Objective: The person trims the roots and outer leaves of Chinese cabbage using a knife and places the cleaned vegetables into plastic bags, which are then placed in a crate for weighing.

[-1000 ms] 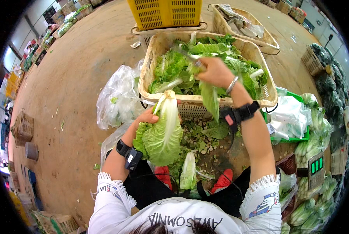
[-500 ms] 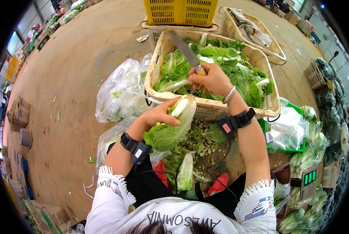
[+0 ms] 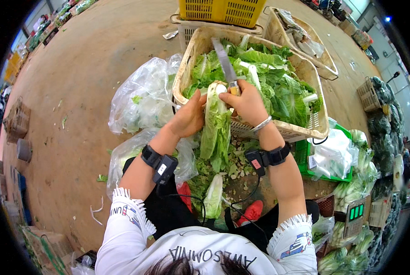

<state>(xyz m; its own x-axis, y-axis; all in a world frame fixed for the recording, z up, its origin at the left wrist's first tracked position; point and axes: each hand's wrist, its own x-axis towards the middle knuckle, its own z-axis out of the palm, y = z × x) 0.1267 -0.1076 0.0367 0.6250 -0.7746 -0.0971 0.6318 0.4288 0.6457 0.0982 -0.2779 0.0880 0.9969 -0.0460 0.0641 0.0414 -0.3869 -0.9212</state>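
Observation:
Upright in front of me is a napa cabbage (image 3: 216,130), its cut white base up and its green leaves hanging down. My left hand (image 3: 190,114) grips it from the left side, the fingers partly hidden behind it. My right hand (image 3: 248,104) is closed round the handle of a knife (image 3: 225,60), the blade pointing up and away. The right thumb touches the cabbage near its base. Just beyond both hands stands a cream plastic crate (image 3: 183,75) filled with loose green leaves (image 3: 271,68). Another cabbage (image 3: 214,197) rests between my feet.
Clear plastic bags (image 3: 138,98) lie left of the crate. A yellow crate (image 3: 223,11) and another cream crate (image 3: 322,64) stand behind. To the right are a green crate (image 3: 301,158) with plastic bags, a scale (image 3: 355,217) and wrapped cabbages (image 3: 349,192). Trimmings litter the floor.
The cabbage has turned from tilted to upright, its base higher. My right hand with the knife has come down and nearer, its thumb now on the cabbage.

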